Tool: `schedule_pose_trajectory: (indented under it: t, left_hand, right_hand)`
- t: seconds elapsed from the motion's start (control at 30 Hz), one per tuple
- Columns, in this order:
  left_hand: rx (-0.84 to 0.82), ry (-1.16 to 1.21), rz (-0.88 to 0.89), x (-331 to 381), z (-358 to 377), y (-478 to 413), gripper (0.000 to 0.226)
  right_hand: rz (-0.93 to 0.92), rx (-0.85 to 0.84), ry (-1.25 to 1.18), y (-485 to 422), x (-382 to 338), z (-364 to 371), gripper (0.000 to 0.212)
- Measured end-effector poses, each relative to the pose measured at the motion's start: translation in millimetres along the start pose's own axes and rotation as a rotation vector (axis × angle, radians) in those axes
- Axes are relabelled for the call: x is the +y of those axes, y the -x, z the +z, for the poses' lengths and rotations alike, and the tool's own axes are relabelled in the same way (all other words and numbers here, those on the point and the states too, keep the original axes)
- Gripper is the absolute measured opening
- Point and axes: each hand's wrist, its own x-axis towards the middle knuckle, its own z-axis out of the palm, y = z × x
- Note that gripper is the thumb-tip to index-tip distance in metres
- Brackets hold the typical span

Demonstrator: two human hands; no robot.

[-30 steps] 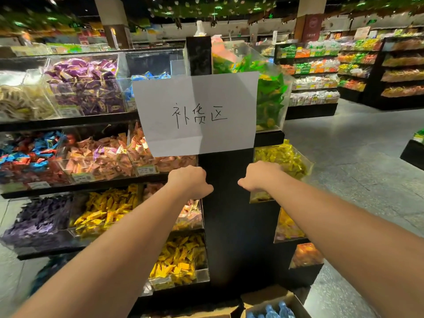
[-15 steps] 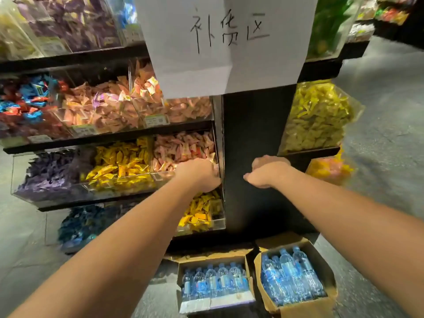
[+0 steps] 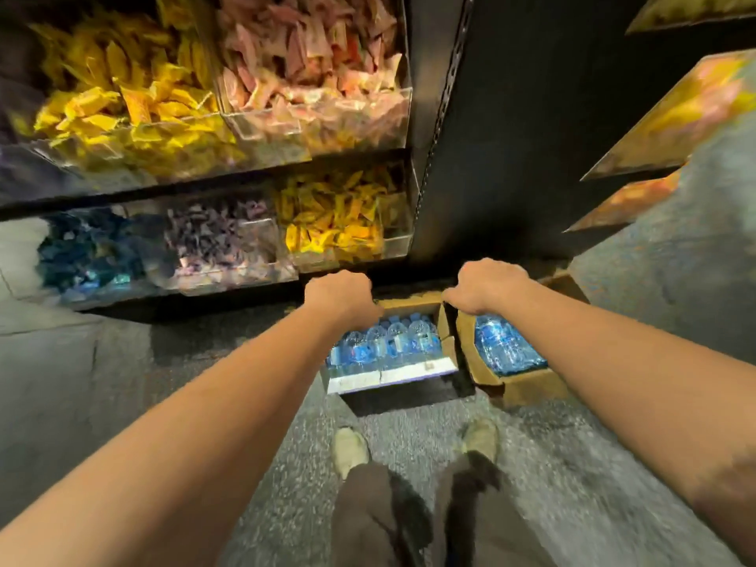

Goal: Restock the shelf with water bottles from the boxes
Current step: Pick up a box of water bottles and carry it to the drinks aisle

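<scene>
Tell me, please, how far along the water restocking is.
Nothing looks done yet: the left box and right box both look full of water bottles. The left hand and right hand hover over them, curled shut, holding nothing. Every bottle remains to shelve.

Left box [image 3: 392,372], right box [image 3: 527,388] on grey floor [image 3: 122,374]

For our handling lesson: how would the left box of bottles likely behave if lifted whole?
Probably heavy for its size: the left box looks packed with bottles. Its opened cardboard top may flex under that load. Tilted, the bottles could shift.
</scene>
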Motion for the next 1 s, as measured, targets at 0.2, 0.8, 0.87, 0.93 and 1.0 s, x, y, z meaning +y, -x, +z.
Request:
schedule_pose_trajectory:
  t: [0.2,0.8,0.87,0.93,1.0]
  left_hand:
    - [-0.016,0.094,-0.090,-13,63,-39,0.035]
    - [0.142,0.350,-0.348,-76,311,-226,0.044]
    - [0.225,0.385,-0.417,-89,334,-244,0.054]
    - [0.257,0.446,-0.530,-101,351,-258,0.069]
    - [0.232,0.587,-0.670,-110,362,-270,0.076]
  right_hand:
    - [0.012,0.030,-0.064,-58,-5,60,0.035]
    - [0.159,0.114,-0.310,-255,4,315,0.041]
    - [0.180,0.167,-0.280,-271,8,335,0.043]
    - [0.240,0.177,-0.314,-288,12,347,0.053]
    - [0.388,0.159,-0.437,-304,15,353,0.065]
